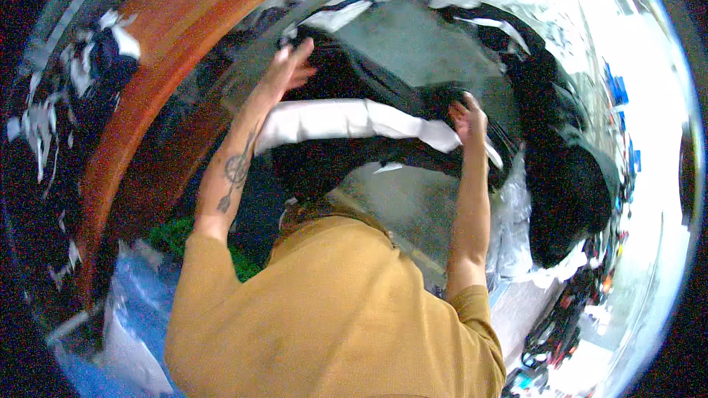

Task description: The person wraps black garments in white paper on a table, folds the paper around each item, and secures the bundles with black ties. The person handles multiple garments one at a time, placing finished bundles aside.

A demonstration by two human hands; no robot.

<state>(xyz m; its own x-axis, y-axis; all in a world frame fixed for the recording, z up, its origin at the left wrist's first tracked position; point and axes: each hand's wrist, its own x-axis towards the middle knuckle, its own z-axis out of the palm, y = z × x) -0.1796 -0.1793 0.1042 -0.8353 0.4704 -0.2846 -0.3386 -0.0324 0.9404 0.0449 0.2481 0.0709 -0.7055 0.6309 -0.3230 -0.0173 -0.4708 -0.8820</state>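
A black garment with a broad white band stretches across between my forearms, its edges smeared by motion. My left hand is raised at the far left end of the dark cloth, fingers stretched out and apart, with nothing visible in its grasp. At the garment's right end, my right hand has its fingers curled against the black fabric, close to where the white band ends. Part of the cloth under that hand is hidden.
A long orange beam-like edge curves along the left. Dark clothes are heaped at the right, beside clear plastic. Blue plastic and something green lie lower left. A grey surface shows beyond the garment.
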